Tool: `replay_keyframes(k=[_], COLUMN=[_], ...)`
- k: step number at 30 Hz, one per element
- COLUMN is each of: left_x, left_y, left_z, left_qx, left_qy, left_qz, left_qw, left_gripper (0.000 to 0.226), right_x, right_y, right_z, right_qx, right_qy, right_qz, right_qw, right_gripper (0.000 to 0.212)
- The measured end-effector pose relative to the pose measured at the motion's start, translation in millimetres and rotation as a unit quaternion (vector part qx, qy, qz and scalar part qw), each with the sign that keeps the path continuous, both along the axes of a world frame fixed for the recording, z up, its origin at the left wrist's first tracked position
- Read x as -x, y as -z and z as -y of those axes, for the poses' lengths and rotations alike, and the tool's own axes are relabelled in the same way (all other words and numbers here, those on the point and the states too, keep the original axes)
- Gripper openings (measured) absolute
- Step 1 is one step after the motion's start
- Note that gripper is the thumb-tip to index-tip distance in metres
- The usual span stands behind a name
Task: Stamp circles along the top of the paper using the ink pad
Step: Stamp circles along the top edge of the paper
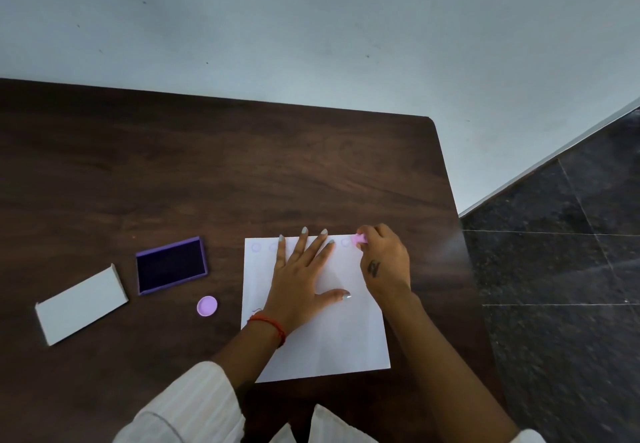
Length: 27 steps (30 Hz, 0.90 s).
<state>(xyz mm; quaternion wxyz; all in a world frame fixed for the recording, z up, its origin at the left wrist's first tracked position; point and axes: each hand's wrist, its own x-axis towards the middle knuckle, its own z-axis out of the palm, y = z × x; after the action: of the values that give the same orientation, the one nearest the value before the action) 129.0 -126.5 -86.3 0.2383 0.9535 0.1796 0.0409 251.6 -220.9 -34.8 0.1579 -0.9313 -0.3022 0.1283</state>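
Note:
A white sheet of paper (332, 335) lies on the dark wooden table (221, 172). Faint purple circles run along its top edge, one near the left corner (256, 247) and one near the right (345, 242); others are partly hidden by fingers. My left hand (301, 280) lies flat on the paper with fingers spread. My right hand (384, 259) grips a pink stamp (359, 239), pressed down at the paper's top right corner. The open purple ink pad (171, 266) sits left of the paper.
The ink pad's white lid (81, 305) lies at the far left. A small round purple cap (207, 305) rests between the pad and the paper. The table's right edge runs close beside the paper, with dark tiled floor (561, 286) beyond. A pale wall stands behind.

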Motion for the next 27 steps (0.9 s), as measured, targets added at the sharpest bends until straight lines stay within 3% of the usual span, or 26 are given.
replay_keyframes(k=[6, 27], left_x=[0.2, -0.4], left_y=[-0.8, -3.0], left_z=[0.4, 2.1], left_qx=[0.001, -0.013], left_qy=[0.002, -0.014], left_qz=[-0.001, 0.01], left_qw=[1.0, 1.0], left_gripper=[0.086, 0.081], right_x=[2.9, -3.1], right_y=[-4.7, -7.6], right_z=[-4.0, -7.4], right_qx=[0.025, -0.026], right_qy=[-0.017, -0.077], right_qz=[0.01, 0.048], right_qw=[1.0, 0.996], right_gripper=[0.04, 0.022])
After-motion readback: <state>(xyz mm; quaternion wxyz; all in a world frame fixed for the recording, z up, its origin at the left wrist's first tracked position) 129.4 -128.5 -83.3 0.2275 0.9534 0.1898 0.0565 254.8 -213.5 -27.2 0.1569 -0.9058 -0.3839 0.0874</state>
